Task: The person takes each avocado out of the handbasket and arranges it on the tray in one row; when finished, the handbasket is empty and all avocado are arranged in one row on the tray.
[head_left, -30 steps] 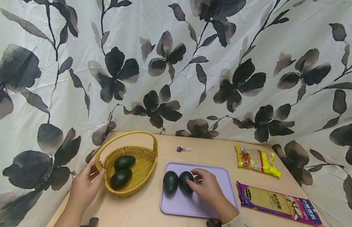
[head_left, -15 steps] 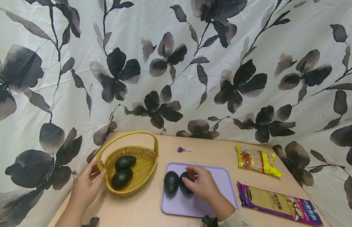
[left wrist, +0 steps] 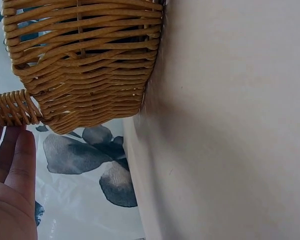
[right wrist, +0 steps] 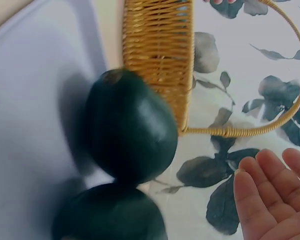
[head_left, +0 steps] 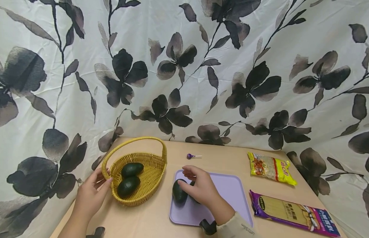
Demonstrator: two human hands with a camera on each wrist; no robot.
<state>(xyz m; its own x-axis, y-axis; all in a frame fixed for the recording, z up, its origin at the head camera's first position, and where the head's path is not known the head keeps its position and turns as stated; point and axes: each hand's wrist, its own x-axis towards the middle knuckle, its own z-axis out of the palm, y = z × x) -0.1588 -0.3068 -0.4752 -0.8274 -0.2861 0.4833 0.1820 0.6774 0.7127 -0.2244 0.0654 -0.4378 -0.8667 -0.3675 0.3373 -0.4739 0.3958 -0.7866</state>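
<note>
We see the right grip (head_left: 202,188) released, its fingers loosely extended above the lilac tray (head_left: 229,190) with nothing in them. The right wrist view shows it apart from both fruits below; the hand is probably spread to suit their rounded width. Under it are 2 dark green fruits, avocados by their look: the left tray avocado (head_left: 179,193) and the right tray avocado (right wrist: 110,215), side by side, the latter mostly hidden by the hand in the head view. The tray's raised edge would likely stop them rolling off.

The left grip (head_left: 90,195) pinches the foot of the handle (head_left: 133,140) on the wicker basket (head_left: 151,165), thumb in front and fingers behind. We judge that this steadies the basket, which stands left of the tray with its mouth within easy reach. Inside it lie the upper basket avocado (head_left: 132,170) and the lower basket avocado (head_left: 129,187), together against the left side.

Farther out on the bench (head_left: 142,221), we find a lollipop (head_left: 189,156) behind the tray, and to its right a yellow packet (head_left: 272,168) and a purple packet (head_left: 294,213). Flowered cloth (head_left: 217,92) hangs behind.
</note>
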